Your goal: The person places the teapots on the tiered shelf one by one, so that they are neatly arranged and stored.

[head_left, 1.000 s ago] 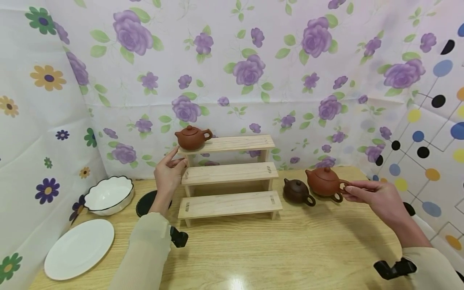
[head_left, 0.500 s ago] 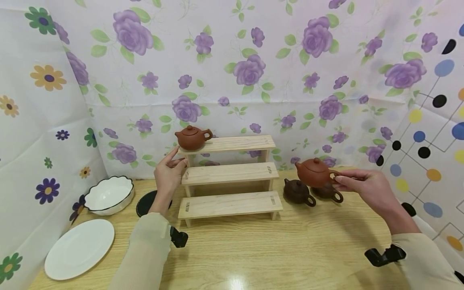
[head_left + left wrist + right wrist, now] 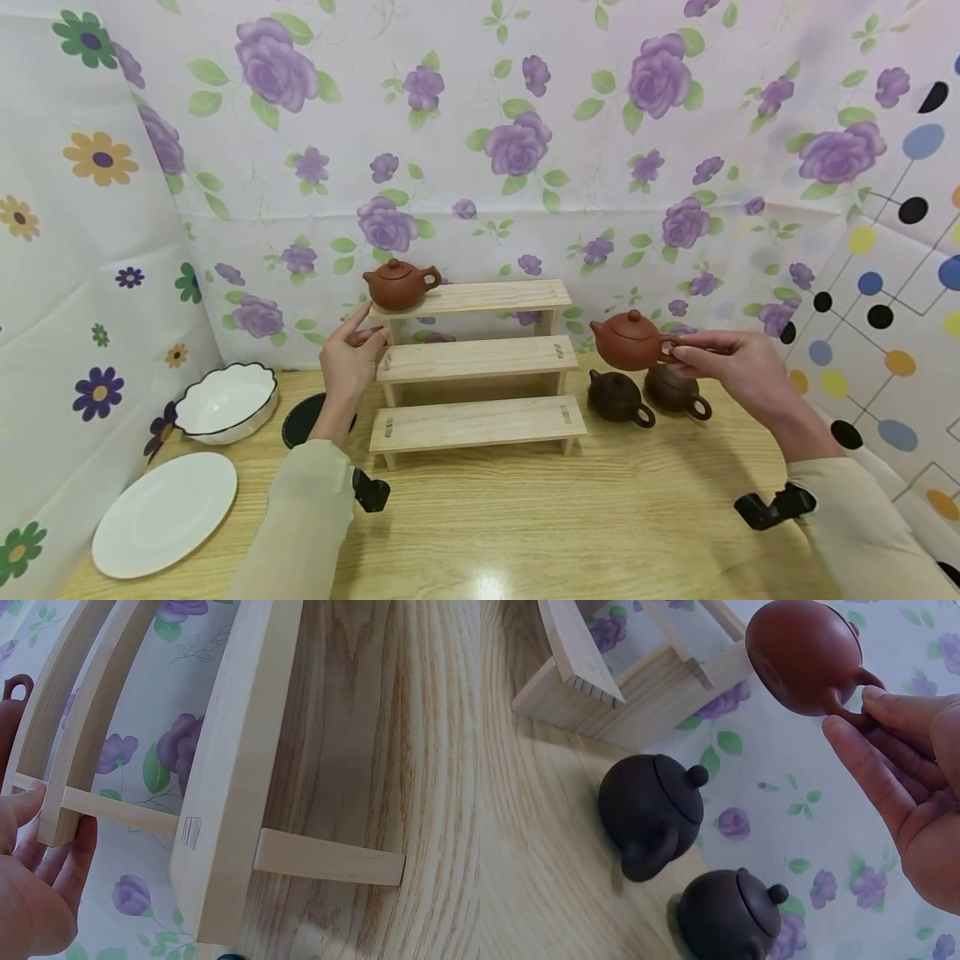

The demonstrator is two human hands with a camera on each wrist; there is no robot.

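My right hand pinches the loop handle of a reddish-brown clay teapot, lifted off the table with its spout to the left. Beneath it, two dark brown teapots stand on the table; the held one overlaps the rear dark teapot. To the left is a three-step wooden display shelf. At its left side my left hand grips the frame; the left wrist view shows thumb and fingers around a board's end. Another reddish-brown teapot sits on the top step's left end.
Left of the shelf are a white scalloped bowl with a dark rim, a white plate and a black round dish, partly behind the left forearm. Flowered cloth hangs behind the wooden table.
My right hand has raised the reddish-brown teapot and carried it leftward toward the shelf, uncovering the rear dark teapot. The left hand stays at the shelf's left side.
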